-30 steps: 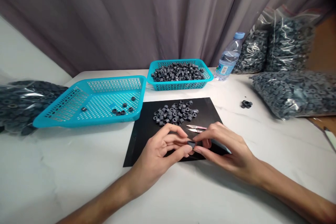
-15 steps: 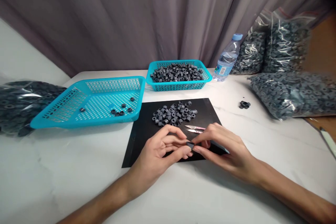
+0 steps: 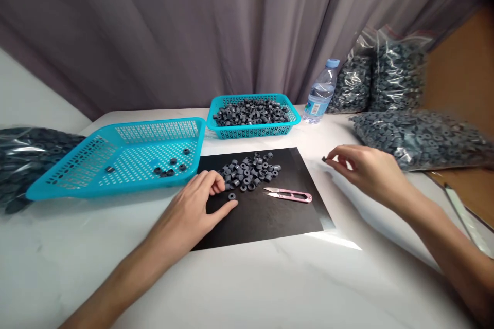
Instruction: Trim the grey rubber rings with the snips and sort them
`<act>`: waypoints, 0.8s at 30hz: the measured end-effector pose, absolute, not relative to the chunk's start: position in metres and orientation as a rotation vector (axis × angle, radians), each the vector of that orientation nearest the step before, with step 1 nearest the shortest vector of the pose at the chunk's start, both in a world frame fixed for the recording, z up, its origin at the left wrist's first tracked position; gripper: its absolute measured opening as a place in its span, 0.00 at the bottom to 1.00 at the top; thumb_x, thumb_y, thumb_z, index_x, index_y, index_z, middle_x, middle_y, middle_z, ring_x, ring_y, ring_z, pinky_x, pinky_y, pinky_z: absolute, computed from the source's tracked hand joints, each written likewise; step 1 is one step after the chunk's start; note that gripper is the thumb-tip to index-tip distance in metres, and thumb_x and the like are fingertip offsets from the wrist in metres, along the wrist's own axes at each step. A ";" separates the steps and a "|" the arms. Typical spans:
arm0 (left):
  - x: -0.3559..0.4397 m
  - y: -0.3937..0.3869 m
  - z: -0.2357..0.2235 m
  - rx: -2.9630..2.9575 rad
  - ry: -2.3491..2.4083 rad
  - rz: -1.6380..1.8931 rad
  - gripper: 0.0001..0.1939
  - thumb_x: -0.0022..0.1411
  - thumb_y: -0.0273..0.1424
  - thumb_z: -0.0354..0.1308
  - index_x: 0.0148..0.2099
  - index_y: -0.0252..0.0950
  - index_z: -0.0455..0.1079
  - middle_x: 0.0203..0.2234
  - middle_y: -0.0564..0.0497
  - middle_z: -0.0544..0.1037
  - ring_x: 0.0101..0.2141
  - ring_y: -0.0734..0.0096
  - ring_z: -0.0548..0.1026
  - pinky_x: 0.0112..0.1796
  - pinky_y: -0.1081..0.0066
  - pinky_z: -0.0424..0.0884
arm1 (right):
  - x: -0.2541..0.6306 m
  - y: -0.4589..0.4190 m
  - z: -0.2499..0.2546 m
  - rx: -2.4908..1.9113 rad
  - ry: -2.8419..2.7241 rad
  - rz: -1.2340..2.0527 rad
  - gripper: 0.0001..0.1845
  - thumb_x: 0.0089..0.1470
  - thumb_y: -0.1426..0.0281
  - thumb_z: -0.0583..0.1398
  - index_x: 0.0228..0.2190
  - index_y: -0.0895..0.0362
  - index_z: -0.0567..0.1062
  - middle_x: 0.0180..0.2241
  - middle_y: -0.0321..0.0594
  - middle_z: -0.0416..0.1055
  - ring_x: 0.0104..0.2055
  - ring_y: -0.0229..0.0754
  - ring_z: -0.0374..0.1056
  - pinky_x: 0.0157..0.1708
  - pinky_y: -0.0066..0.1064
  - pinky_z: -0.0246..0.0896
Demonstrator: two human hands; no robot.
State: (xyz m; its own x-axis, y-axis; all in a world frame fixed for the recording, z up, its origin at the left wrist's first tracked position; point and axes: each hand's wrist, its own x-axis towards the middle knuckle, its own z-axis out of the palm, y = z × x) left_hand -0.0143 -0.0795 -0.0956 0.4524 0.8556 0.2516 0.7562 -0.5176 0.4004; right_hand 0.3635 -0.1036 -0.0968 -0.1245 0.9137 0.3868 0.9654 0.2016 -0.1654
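My left hand (image 3: 198,198) rests at the left of the black mat (image 3: 258,221), its fingers curled and its thumb held apart. In the gap between thumb and fingers lies a single grey rubber ring (image 3: 232,196). Just beyond the fingertips sits a heap of grey rings (image 3: 250,170). Right of the mat, my right hand (image 3: 358,167) pinches a small dark scrap (image 3: 324,159) between thumb and forefinger, above the white table. Pink-handled thread snips (image 3: 289,195) lie on the mat between the two hands, blades pointing left.
A blue basket (image 3: 116,188) with several rings stands at left; a fuller blue basket (image 3: 252,132) is at the back. A water bottle (image 3: 320,93) stands beside bags of rings (image 3: 401,74). Another bag (image 3: 420,136) lies at right, near a knife-like tool (image 3: 463,216). One more bag (image 3: 38,154) is far left.
My hands have parted from the dark piece they held together. The right moved right, off the mat, with a small scrap; the left moved left to the heap. The snips are now uncovered.
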 end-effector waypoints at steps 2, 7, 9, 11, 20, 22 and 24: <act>-0.014 -0.080 -0.100 2.432 1.430 0.598 0.12 0.65 0.41 0.61 0.41 0.40 0.64 0.36 0.53 0.71 0.38 0.64 0.71 0.39 0.64 0.68 | 0.383 -0.102 -0.094 -2.016 -1.990 -0.223 0.08 0.59 0.64 0.59 0.34 0.52 0.79 0.27 0.38 0.74 0.24 0.41 0.64 0.23 0.31 0.45; -0.009 -0.087 -0.101 2.367 1.482 0.571 0.11 0.66 0.41 0.58 0.43 0.40 0.66 0.38 0.52 0.73 0.39 0.63 0.73 0.40 0.64 0.69 | 0.401 -0.101 -0.096 -2.335 -1.923 -0.211 0.07 0.55 0.67 0.60 0.28 0.53 0.77 0.26 0.41 0.74 0.23 0.42 0.62 0.24 0.32 0.42; -0.008 -0.088 -0.098 2.371 1.477 0.541 0.10 0.67 0.40 0.58 0.45 0.41 0.68 0.39 0.53 0.74 0.39 0.63 0.74 0.40 0.64 0.69 | 0.399 -0.100 -0.099 -2.363 -1.928 -0.222 0.07 0.55 0.67 0.60 0.27 0.53 0.77 0.25 0.42 0.73 0.23 0.42 0.60 0.24 0.33 0.42; -0.008 -0.088 -0.096 2.362 1.472 0.514 0.09 0.67 0.40 0.58 0.46 0.42 0.69 0.40 0.53 0.74 0.40 0.64 0.74 0.41 0.64 0.69 | 0.395 -0.099 -0.102 -2.381 -1.936 -0.238 0.07 0.55 0.69 0.59 0.26 0.54 0.75 0.24 0.43 0.72 0.22 0.42 0.59 0.24 0.33 0.41; -0.008 -0.087 -0.093 2.293 1.452 0.548 0.06 0.67 0.37 0.59 0.42 0.41 0.71 0.39 0.54 0.74 0.39 0.65 0.73 0.42 0.64 0.68 | 0.386 -0.101 -0.104 -2.425 -1.885 -0.248 0.07 0.58 0.66 0.61 0.29 0.55 0.74 0.26 0.44 0.72 0.22 0.42 0.59 0.25 0.33 0.40; -0.007 -0.090 -0.089 2.296 1.437 0.579 0.05 0.67 0.36 0.60 0.41 0.41 0.72 0.38 0.54 0.75 0.39 0.66 0.73 0.41 0.65 0.69 | 0.387 -0.101 -0.103 -2.414 -1.873 -0.257 0.10 0.58 0.63 0.63 0.29 0.55 0.73 0.25 0.42 0.72 0.22 0.41 0.59 0.25 0.32 0.41; -0.004 -0.094 -0.085 2.300 1.358 0.641 0.04 0.67 0.34 0.60 0.42 0.41 0.73 0.39 0.54 0.75 0.38 0.67 0.72 0.41 0.66 0.69 | 0.383 -0.102 -0.103 -2.357 -1.863 -0.289 0.13 0.57 0.58 0.64 0.31 0.55 0.72 0.24 0.39 0.72 0.21 0.41 0.60 0.23 0.31 0.41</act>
State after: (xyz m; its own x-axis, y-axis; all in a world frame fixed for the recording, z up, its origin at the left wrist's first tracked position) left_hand -0.0044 -0.0945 -0.0852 0.4252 0.8859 0.1855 0.7062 -0.4529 0.5442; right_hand 0.3828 -0.1019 -0.1026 0.2225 0.9487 0.2247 0.9722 -0.2332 0.0220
